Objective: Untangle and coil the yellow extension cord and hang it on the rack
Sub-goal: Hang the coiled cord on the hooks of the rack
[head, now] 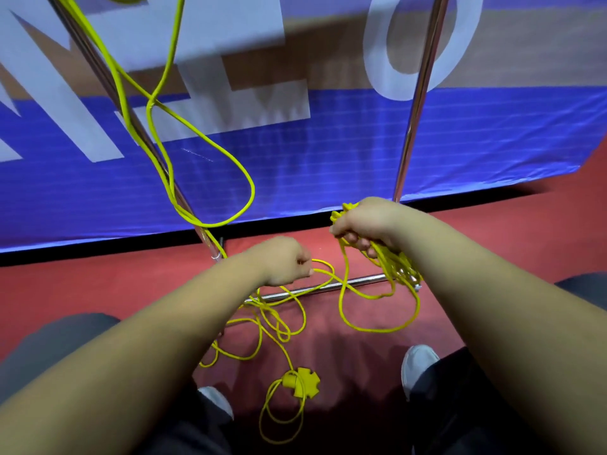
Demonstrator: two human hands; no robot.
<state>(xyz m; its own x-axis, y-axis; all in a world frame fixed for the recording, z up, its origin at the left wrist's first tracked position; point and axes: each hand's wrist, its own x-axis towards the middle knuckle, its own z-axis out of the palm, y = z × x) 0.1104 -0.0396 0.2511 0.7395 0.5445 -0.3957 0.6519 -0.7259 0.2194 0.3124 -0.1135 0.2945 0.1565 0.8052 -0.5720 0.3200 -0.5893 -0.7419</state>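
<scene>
gripping a bunch of cord (348,310) loops above the rack (328,287) bar, the right hand (368,224); left hand (282,261) pinches one strand beside it; socket (303,382) below on floor.

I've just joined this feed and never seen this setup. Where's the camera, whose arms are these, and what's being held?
There's no machine here. A single camera sits on a person's head, looking down at their bare arms. The right hand grips a bundle of loops of the yellow cord. The left hand pinches a single strand of it. More cord lies tangled on the red floor, ending in a socket block. Another stretch runs up past the metal rack, and a blue banner stands behind.
</scene>
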